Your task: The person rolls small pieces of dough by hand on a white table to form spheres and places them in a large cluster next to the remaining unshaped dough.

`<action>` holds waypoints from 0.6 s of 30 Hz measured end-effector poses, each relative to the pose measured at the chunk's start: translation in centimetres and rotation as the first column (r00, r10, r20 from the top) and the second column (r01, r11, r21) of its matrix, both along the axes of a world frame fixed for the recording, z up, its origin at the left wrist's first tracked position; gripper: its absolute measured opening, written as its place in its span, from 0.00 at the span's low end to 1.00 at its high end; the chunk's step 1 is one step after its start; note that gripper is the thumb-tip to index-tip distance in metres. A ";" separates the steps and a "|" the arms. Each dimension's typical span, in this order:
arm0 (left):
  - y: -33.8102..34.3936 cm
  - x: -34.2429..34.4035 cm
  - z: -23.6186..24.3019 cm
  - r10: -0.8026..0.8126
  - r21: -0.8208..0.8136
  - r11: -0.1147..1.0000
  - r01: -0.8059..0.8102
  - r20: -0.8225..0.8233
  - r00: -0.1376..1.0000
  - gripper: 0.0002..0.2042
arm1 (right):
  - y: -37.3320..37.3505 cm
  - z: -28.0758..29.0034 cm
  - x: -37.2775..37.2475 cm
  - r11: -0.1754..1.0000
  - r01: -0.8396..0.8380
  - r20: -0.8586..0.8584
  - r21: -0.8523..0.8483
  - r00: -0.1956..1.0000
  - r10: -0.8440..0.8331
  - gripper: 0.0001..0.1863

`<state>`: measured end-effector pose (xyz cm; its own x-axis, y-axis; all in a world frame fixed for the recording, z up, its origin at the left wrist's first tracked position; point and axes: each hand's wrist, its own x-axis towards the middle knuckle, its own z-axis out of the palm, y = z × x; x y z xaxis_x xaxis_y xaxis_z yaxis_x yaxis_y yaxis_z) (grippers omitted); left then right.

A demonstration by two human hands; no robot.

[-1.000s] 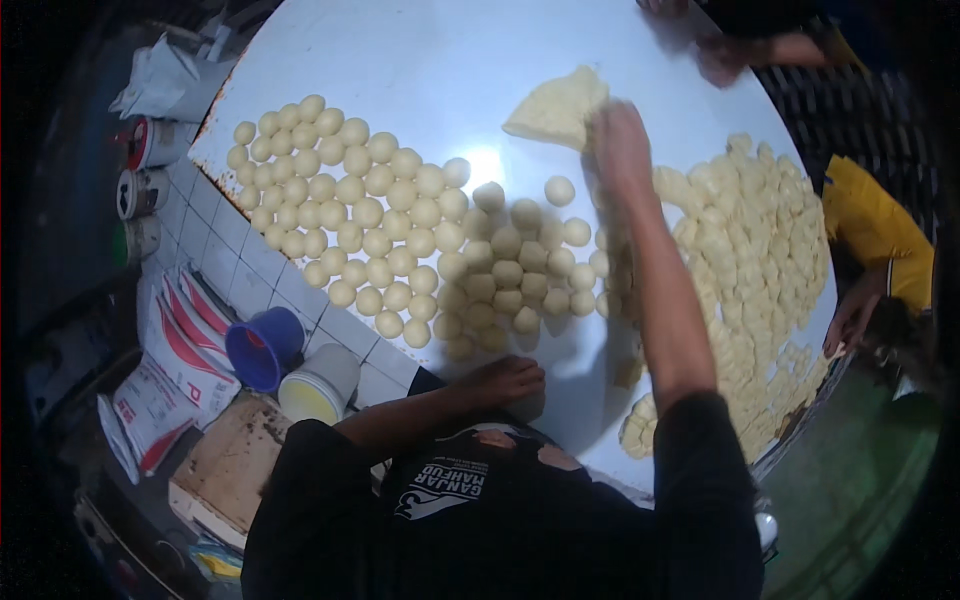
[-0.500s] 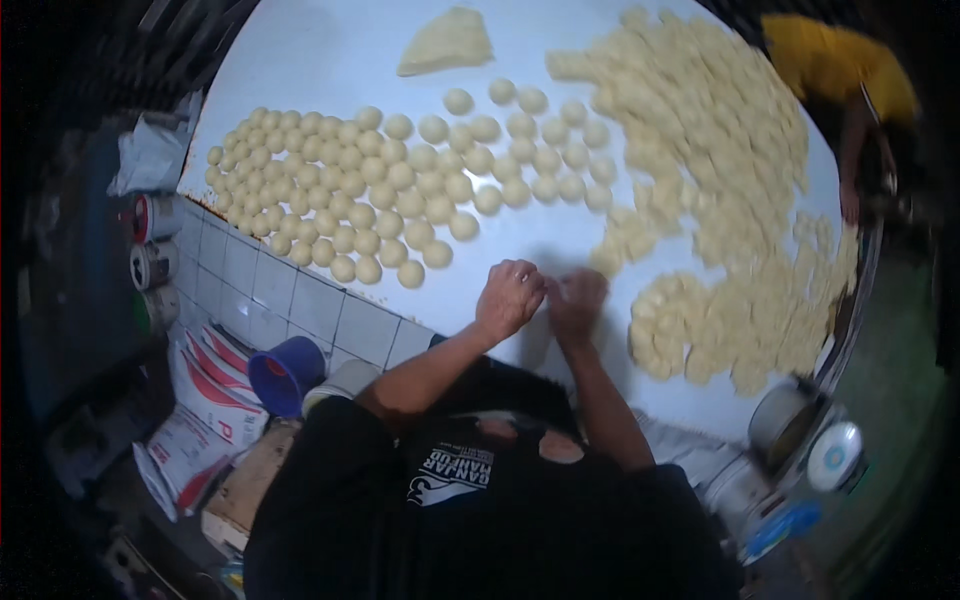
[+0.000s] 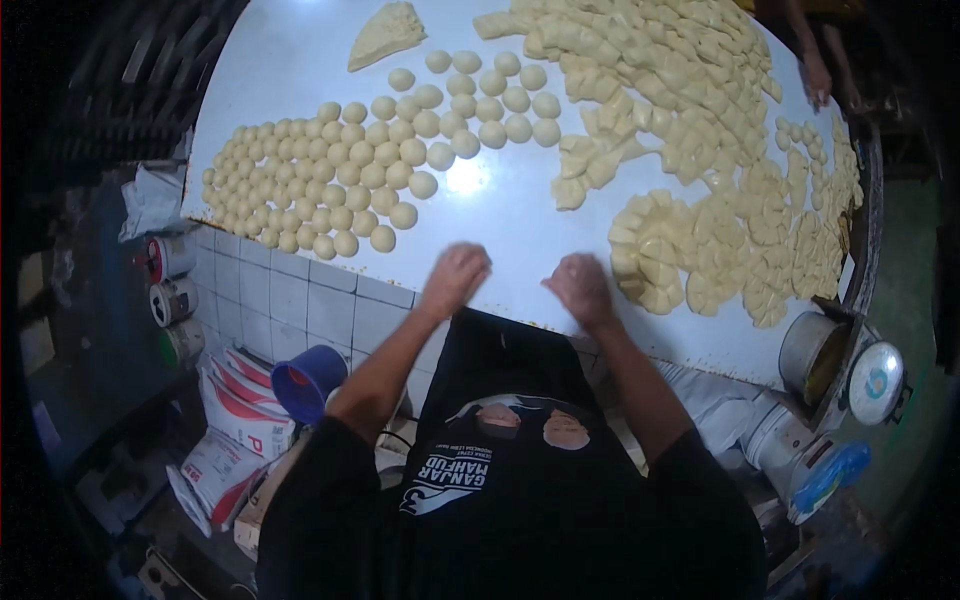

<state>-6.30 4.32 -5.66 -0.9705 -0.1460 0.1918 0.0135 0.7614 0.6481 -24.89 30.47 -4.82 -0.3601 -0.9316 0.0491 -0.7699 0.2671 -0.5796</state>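
Note:
My left hand (image 3: 457, 280) is above the near edge of a white table (image 3: 520, 225), its fingers curled in. Across a short gap, my right hand (image 3: 580, 288) is also curled, its thumb reaching out toward the left. Whatever either hand holds, if anything, is hidden by the fingers. Many round dough balls (image 3: 385, 153) cover the table ahead and to the left. On the right lies a broad spread of dough pieces (image 3: 690, 110). Nearest to my right hand is a clump of flattened dough pieces (image 3: 648, 250).
A dough slab (image 3: 388, 36) lies at the far side. Another person's hand (image 3: 818, 82) is at the table's far right edge. Below right stand a metal pot (image 3: 808, 352) and a round lid (image 3: 876, 382). A purple bucket (image 3: 310, 382) and printed sacks (image 3: 225, 450) are below left.
My hands have moved apart from being close together; the left went left. The view has shifted, so the dough appears higher and further left. The other person's hand now shows higher up.

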 end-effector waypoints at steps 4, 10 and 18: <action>1.8 -7.5 2.8 0.447 -0.048 0.891 -0.451 -0.078 0.891 0.09 | -5.6 1.1 0.3 0.885 0.454 -0.156 -0.106 0.871 -0.465 0.16; 1.0 -0.1 2.6 -0.029 0.100 0.994 0.030 -0.012 1.000 0.12 | 1.8 3.0 3.0 0.950 0.310 -0.088 -0.022 0.946 -0.311 0.30; 0.9 -0.5 2.1 0.065 -0.030 0.997 -0.065 0.003 0.998 0.21 | -24.6 17.8 -12.7 0.939 0.313 0.184 0.142 0.924 -0.336 0.29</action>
<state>-6.76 5.18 -3.57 -0.9599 -0.2034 0.1930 -0.0394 0.7794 0.6253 -37.55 5.83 13.00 -0.6352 -0.7575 -0.1508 -0.5001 0.5522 -0.6671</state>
